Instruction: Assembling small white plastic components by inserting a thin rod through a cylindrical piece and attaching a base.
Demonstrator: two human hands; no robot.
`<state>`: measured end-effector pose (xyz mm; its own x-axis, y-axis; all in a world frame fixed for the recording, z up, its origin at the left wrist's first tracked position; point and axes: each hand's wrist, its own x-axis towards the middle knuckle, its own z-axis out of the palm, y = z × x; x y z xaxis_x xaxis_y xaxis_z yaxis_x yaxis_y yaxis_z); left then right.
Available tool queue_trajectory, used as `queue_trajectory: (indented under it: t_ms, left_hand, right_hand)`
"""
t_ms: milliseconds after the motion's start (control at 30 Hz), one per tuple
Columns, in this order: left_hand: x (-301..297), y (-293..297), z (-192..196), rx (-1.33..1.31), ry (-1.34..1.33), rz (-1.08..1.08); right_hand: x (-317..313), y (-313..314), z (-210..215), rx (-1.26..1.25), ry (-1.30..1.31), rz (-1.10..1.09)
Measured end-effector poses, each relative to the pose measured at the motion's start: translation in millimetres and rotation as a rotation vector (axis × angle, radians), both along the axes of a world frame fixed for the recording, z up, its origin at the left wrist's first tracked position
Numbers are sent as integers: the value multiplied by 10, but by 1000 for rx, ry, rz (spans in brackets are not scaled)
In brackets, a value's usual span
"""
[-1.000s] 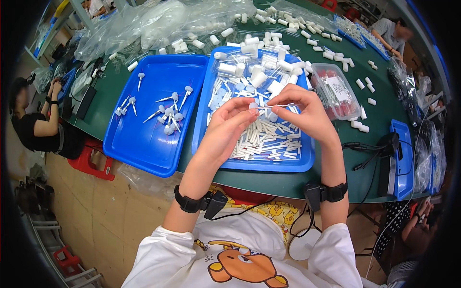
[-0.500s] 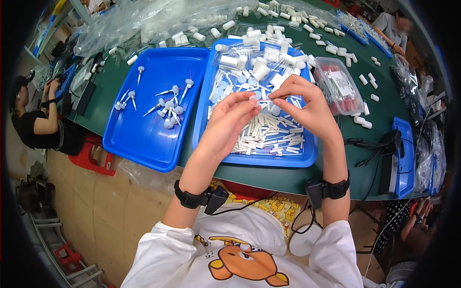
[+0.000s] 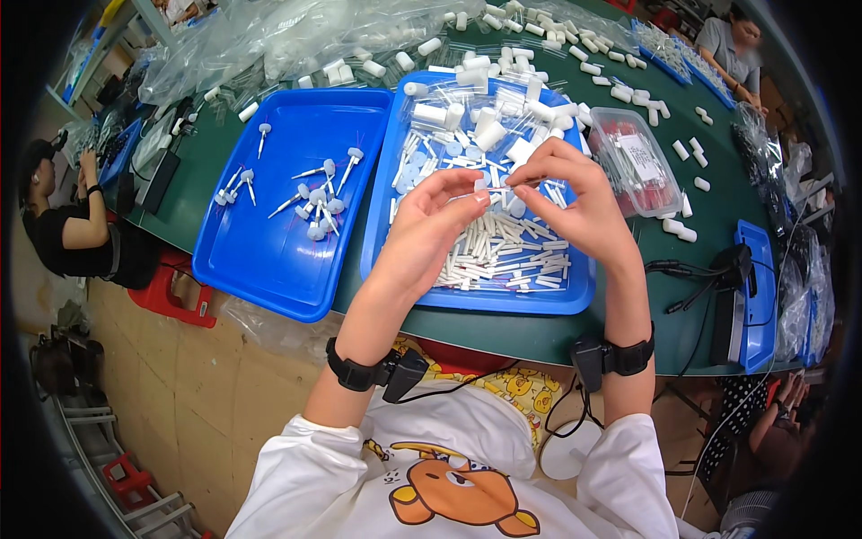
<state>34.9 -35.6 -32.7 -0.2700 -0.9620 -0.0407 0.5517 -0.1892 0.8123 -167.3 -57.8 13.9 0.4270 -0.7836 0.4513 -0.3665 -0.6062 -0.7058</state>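
Observation:
Above the right blue tray (image 3: pixel 370 242), my two hands meet at the fingertips. My left hand (image 3: pixel 422 225) is closed in a pinch on a small pale disc (image 3: pixel 481 184), partly covered by the fingers. With thumb and forefinger, my right hand (image 3: pixel 575 202) pinches a thin stick-like piece (image 3: pixel 499 189) that reaches toward the disc. Whether the two pieces are joined cannot be made out. Below the hands lie many short white tubes (image 3: pixel 494 238), with pale blue discs (image 3: pixel 516 207) among them.
To the left, a blue tray (image 3: pixel 260 278) holds several disc-and-stick pieces (image 3: pixel 317 216). A clear plastic box (image 3: pixel 660 193) stands right of my tray. White cylinders (image 3: pixel 620 92) and clear bags (image 3: pixel 296 45) cover the far table. Black cables (image 3: pixel 687 269) lie at right. Co-workers sit at both sides.
My left fingers have shifted slightly, and the thin piece now shows more clearly between both hands. At the far right, the co-worker has raised their head a little.

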Motion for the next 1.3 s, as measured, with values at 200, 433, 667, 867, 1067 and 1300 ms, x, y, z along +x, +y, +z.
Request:
queue_trajectory:
  t_ms: [200, 433, 667, 867, 1067, 1300]
  left_hand:
    - [2, 8, 2, 2, 4, -6]
    - [5, 3, -2, -4, 18, -12]
    - [1, 0, -8, 21, -24, -14]
    - [6, -17, -20, 41, 33, -27]
    - [-7, 17, 21, 12, 23, -2]
    - [7, 4, 14, 32, 49, 1]
  right_hand:
    - [2, -12, -6, -6, -33, -9]
    - [-10, -33, -37, 18, -68, -1]
    - [-23, -60, -63, 36, -107, 22]
    - [-24, -58, -64, 59, -130, 14]
    - [-57, -68, -42, 22, -102, 25]
    - [-27, -35, -17, 4, -76, 19]
